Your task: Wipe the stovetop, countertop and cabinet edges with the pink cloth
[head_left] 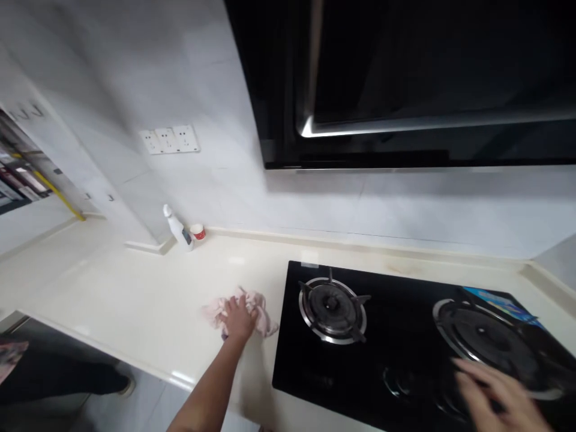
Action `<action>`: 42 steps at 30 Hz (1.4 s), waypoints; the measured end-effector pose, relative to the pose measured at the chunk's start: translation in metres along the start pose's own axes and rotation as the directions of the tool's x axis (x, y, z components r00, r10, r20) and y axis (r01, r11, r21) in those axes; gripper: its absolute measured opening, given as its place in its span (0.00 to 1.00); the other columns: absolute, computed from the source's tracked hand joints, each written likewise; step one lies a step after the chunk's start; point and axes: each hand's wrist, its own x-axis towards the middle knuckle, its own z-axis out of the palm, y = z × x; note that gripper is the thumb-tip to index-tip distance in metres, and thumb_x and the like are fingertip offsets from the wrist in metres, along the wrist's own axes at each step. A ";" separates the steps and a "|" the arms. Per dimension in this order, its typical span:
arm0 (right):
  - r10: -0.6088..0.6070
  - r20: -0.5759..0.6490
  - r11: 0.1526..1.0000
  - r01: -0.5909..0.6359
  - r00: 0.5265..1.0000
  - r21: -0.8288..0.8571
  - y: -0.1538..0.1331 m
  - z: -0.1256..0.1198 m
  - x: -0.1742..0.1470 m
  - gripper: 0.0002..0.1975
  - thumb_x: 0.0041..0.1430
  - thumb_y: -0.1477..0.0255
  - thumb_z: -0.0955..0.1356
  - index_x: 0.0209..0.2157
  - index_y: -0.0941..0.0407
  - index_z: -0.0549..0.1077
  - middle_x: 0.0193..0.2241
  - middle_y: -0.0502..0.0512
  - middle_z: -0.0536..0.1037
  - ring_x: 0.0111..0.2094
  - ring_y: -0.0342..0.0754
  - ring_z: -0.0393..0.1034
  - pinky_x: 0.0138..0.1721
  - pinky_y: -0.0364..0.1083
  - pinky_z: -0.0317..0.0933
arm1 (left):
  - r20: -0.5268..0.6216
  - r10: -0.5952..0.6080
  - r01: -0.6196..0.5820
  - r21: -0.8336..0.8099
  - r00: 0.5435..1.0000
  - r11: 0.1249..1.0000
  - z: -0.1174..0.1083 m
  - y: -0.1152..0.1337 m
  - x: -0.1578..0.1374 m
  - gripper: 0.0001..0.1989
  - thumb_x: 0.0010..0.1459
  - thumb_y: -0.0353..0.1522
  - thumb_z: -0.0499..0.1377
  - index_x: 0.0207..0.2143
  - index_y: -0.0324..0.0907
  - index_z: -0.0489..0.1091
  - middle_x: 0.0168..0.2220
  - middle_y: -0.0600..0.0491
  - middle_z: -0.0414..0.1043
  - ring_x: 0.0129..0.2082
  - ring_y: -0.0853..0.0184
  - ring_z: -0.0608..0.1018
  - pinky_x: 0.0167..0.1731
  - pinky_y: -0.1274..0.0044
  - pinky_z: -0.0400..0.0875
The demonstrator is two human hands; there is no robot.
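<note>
My left hand point(240, 318) rests on a crumpled pale pink cloth point(258, 309) on the cream countertop, left of the hob. Its fingers press into the bunched fabric. At the lower right, my right hand point(497, 396) hovers over the front of the black gas hob point(387, 336), near the right burner point(486, 336). Motion blurs this hand, and I cannot make out whether anything lies between its fingers. The left burner point(333, 309) has a metal ring and a pan support with several prongs.
A white spray bottle point(179, 229) and a small red-and-white cup point(197, 231) stand against the wall. Overhead hangs a black range hood point(405, 144). A blue label point(504, 305) lies at the hob's back right. Another person's leg point(67, 372) shows at the lower left.
</note>
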 end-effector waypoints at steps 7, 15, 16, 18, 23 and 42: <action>-0.313 0.436 0.948 0.254 0.843 0.190 -0.140 0.153 -0.058 0.14 0.65 0.63 0.64 0.49 0.43 0.76 0.53 0.56 0.74 0.52 0.58 0.73 0.52 0.61 0.71 | 0.127 0.479 -0.442 -0.238 0.869 0.865 0.014 0.012 -0.030 0.41 0.58 0.45 0.58 0.71 0.50 0.49 0.74 0.42 0.38 0.73 0.42 0.42 0.64 0.41 0.42; -0.260 0.648 0.960 0.265 0.716 0.091 -0.183 0.231 -0.068 0.23 0.66 0.62 0.64 0.62 0.44 0.68 0.69 0.58 0.56 0.68 0.62 0.53 0.64 0.65 0.56 | -0.095 0.315 -0.328 -0.331 0.944 0.885 0.017 -0.141 -0.078 0.30 0.65 0.42 0.50 0.68 0.46 0.56 0.72 0.47 0.50 0.72 0.54 0.52 0.69 0.60 0.51; -0.258 0.652 0.957 0.283 0.713 0.069 -0.186 0.242 -0.065 0.25 0.66 0.60 0.64 0.64 0.44 0.66 0.71 0.58 0.53 0.70 0.64 0.49 0.64 0.67 0.53 | -0.126 0.201 -0.229 -0.273 0.971 0.934 0.016 -0.159 -0.073 0.28 0.66 0.40 0.49 0.67 0.45 0.58 0.72 0.47 0.51 0.72 0.55 0.53 0.69 0.61 0.52; -0.255 0.673 0.947 0.319 0.695 0.030 -0.193 0.266 -0.059 0.31 0.64 0.56 0.66 0.67 0.43 0.62 0.72 0.58 0.49 0.71 0.69 0.42 0.65 0.70 0.49 | -0.191 0.062 -0.091 -0.151 0.980 0.984 0.015 -0.185 -0.061 0.27 0.67 0.39 0.47 0.66 0.44 0.61 0.72 0.48 0.52 0.72 0.56 0.52 0.69 0.62 0.52; -0.258 0.748 0.900 0.433 0.611 -0.043 -0.202 0.315 -0.048 0.30 0.55 0.55 0.73 0.59 0.43 0.71 0.71 0.56 0.55 0.70 0.75 0.42 0.64 0.73 0.41 | -0.154 0.125 -0.113 0.083 0.980 0.990 0.019 -0.206 -0.033 0.24 0.67 0.39 0.49 0.63 0.47 0.65 0.71 0.49 0.55 0.72 0.58 0.54 0.68 0.62 0.50; 0.112 0.458 0.893 0.113 0.882 -0.436 -0.226 0.491 0.191 0.34 0.65 0.49 0.59 0.67 0.50 0.60 0.70 0.70 0.50 0.68 0.74 0.44 0.62 0.69 0.37 | -0.369 0.346 -0.285 0.211 0.862 0.935 0.041 -0.225 -0.036 0.26 0.66 0.41 0.54 0.65 0.50 0.63 0.70 0.49 0.58 0.67 0.57 0.63 0.65 0.63 0.54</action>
